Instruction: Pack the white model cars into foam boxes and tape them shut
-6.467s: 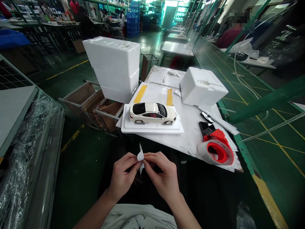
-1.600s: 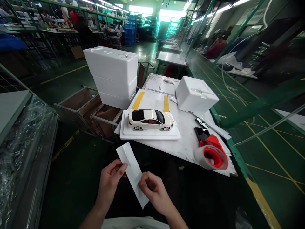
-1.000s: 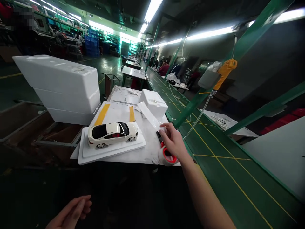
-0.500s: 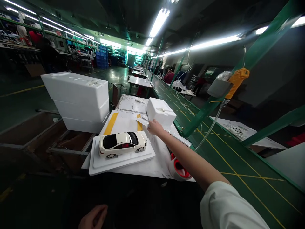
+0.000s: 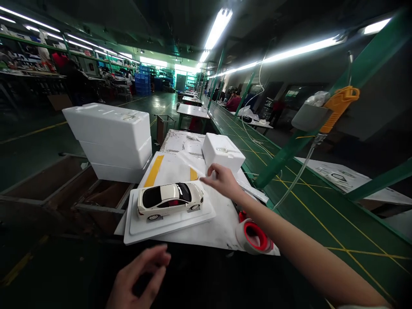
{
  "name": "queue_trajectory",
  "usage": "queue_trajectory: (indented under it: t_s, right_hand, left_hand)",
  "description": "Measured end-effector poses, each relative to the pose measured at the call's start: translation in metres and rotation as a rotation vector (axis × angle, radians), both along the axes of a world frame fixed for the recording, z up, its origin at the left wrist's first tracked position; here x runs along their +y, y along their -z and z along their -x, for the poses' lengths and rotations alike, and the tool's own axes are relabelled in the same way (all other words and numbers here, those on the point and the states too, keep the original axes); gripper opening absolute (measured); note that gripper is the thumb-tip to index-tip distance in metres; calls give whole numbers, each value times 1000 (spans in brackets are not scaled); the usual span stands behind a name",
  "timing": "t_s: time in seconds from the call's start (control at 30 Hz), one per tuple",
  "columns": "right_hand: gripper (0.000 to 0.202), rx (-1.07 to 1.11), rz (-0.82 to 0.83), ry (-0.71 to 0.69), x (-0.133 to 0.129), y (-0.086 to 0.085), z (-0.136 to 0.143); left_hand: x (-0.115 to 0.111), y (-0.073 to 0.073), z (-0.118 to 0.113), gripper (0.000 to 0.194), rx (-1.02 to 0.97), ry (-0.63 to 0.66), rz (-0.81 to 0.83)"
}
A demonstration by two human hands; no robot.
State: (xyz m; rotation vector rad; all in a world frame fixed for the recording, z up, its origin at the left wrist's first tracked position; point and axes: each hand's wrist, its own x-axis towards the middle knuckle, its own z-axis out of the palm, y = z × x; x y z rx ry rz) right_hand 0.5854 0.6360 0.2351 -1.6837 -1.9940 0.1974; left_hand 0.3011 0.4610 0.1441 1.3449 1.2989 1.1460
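A cream model car (image 5: 170, 198) with dark windows rests on a white foam slab (image 5: 135, 229) near the front of the white table (image 5: 222, 219). My right hand (image 5: 222, 180) is over the table just beyond the car's nose, thumb and forefinger apart, holding nothing. Below the table's front edge is my left hand (image 5: 141, 274), fingers curved and apart, with nothing in it. Behind my right hand sits a white foam box (image 5: 223, 150). A tape roll with a red core (image 5: 255, 235) lies at the front right corner.
Stacked white foam boxes (image 5: 112, 141) stand at the left beside a metal frame (image 5: 96, 206). A green conveyor (image 5: 309, 210) runs along the right, with an orange tool (image 5: 339, 107) hanging by a green post. A person in red (image 5: 233, 102) is far off.
My right hand has let go of a thin white piece and drawn back toward the car, its fingers opening. My left hand has risen and opened wider. The view has shifted slightly.
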Motion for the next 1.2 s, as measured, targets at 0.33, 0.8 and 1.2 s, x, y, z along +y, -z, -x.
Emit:
queue_trajectory:
  t_s: [0.33,0.8,1.2]
  right_hand:
    - [42,624,105,-377,-173,6,38]
    - [24,825,470,-333,-180,26,47]
    - [32,359,94,-439,-191,53,48]
  left_hand:
    - [18,-32,-76,30,-54,-52,-279]
    - [-16,-24,-43,36,15,85,-202]
    - [-25,3,-39,34,334,-53,-789]
